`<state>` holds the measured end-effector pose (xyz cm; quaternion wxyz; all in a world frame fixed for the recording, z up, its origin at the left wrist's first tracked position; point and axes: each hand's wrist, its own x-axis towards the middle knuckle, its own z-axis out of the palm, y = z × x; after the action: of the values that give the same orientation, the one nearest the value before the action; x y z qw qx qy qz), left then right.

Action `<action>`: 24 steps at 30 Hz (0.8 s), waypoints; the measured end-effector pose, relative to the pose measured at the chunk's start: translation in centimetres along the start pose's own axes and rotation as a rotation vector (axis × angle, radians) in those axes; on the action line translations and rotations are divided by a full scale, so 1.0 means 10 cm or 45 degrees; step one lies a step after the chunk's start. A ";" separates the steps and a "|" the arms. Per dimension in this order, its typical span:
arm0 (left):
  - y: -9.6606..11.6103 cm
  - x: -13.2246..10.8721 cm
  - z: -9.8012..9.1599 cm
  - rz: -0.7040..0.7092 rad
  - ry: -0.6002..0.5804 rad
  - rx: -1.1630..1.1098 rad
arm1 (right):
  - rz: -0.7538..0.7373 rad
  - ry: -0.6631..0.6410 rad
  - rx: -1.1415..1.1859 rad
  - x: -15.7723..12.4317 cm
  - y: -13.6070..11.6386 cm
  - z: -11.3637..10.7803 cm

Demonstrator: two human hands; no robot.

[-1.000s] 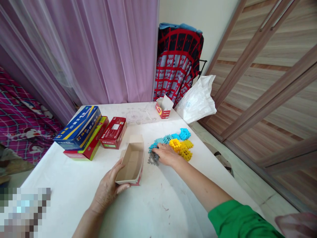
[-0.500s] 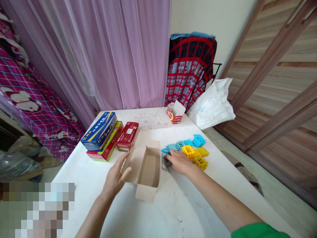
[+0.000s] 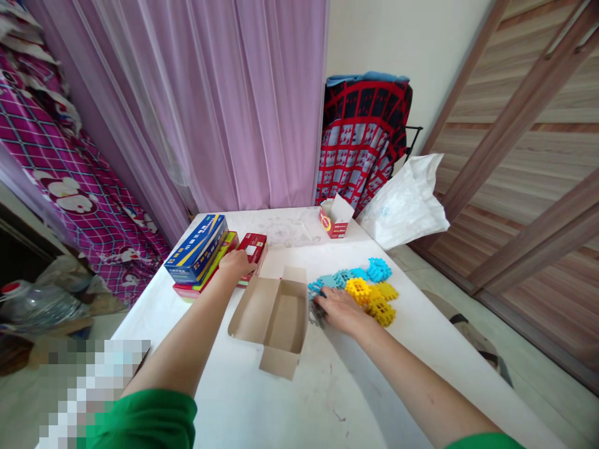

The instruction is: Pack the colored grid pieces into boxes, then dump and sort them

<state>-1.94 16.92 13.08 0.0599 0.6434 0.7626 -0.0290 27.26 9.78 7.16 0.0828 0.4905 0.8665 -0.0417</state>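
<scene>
Head view: person at a white-covered counter (image 3: 224, 399), both arms extended forward, green sleeves (image 3: 150, 421) at the lower edge.

Left hand (image 3: 238, 264): over the near left part of a closed dark red box (image 3: 255, 246), fingers curved downward across it. Grip partly hidden by the back of the hand; cannot tell whether it is spread or pinching the box.

Right hand (image 3: 345, 310): palm down at the near left end of a row of interlocking plastic pieces, fingers over a grey piece (image 3: 316, 315) and the adjoining blue pieces (image 3: 379, 270). Fingertips covered; cannot tell whether the grip pinches a piece. Yellow pieces (image 3: 382, 313) lie just right of the hand.

Open carton (image 3: 286, 319): on the counter between the two forearms, brown inside facing up. Lid folded out to the left; one end flap toward the person, another at the far end.

Left side of counter: blue box (image 3: 195, 251) stacked on a red and yellow-green box (image 3: 188, 291), near the dark red box. Far right: small red box (image 3: 334, 229) upright, flap raised; white bag (image 3: 407, 202) at the counter's edge.

Background: purple curtain (image 3: 234, 106), red-and-black patterned cloth (image 3: 358, 134), wooden wardrobe (image 3: 515, 162).
</scene>
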 end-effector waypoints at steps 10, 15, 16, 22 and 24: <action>0.03 0.06 -0.11 -0.081 -0.115 0.052 | 0.022 -0.001 0.050 0.02 0.00 0.01; 0.04 -0.06 -0.10 -0.083 -0.121 0.044 | 0.015 0.021 0.098 0.02 0.01 0.03; 0.05 -0.09 -0.09 -0.083 -0.109 0.046 | 0.020 0.020 0.109 0.01 0.01 0.00; 0.06 -0.32 -0.05 -0.036 -0.038 0.065 | 0.117 0.107 0.060 -0.01 0.01 -0.59; 0.03 -0.39 -0.06 -0.027 -0.022 0.069 | 0.072 0.266 0.076 0.13 -0.10 -0.81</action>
<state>-1.08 13.23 14.15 0.0487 0.6365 0.7678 -0.0557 24.93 11.63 14.84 -0.0215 0.5187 0.8546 -0.0135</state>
